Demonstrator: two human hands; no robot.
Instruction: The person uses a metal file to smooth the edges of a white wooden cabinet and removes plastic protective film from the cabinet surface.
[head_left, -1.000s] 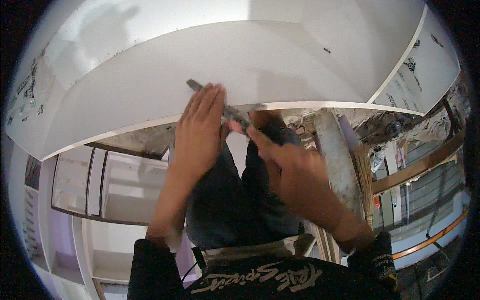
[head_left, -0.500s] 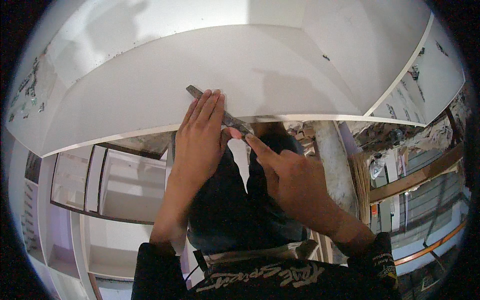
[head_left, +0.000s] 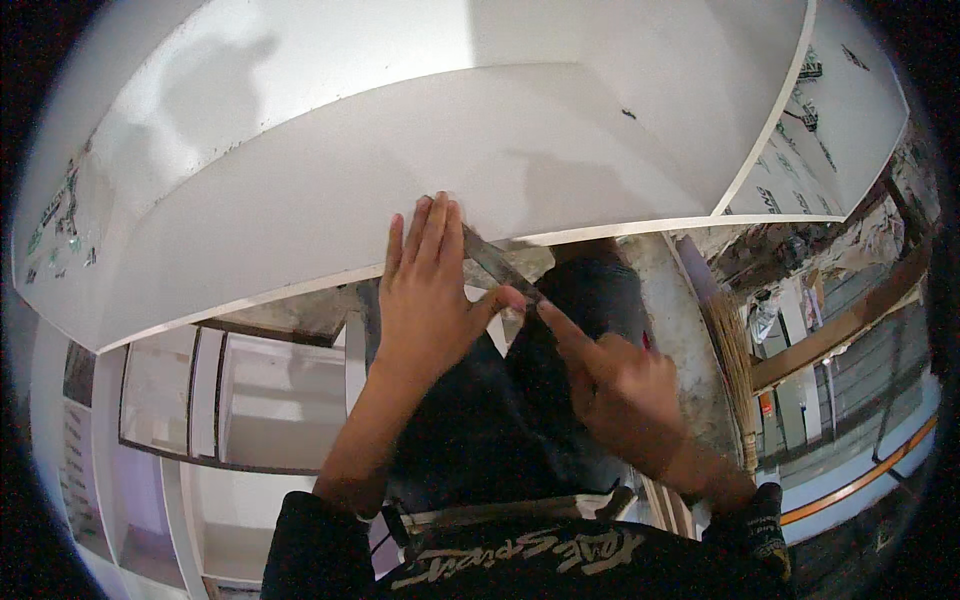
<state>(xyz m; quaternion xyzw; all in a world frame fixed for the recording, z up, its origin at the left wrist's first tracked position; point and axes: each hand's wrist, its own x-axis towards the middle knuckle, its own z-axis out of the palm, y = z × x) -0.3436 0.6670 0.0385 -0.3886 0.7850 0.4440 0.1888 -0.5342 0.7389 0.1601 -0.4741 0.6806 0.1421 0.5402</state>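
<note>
A white board box or cabinet (head_left: 330,185) lies across the upper view, its pale front edge running toward me. My left hand (head_left: 425,285) rests on it near that edge, fingers straight and flat, thumb out beside the tool. A flat dark metal file (head_left: 498,265) slants across the edge; its far end goes out of sight at my left fingers. My right hand (head_left: 620,375) grips the near end of the file, index finger stretched along it and the other fingers curled. The left thumb tip is close to that index finger.
My dark-trousered legs (head_left: 450,420) are below the board. White shelving frames (head_left: 270,390) stand at the left. On the right are a bundle of thin sticks (head_left: 725,340), a wooden beam (head_left: 840,335) and rubble along the wall.
The file has slid down and to the right, so its far end no longer sticks out past my left fingers. Both hands have shifted slightly rightward and nearer; the view has tilted.
</note>
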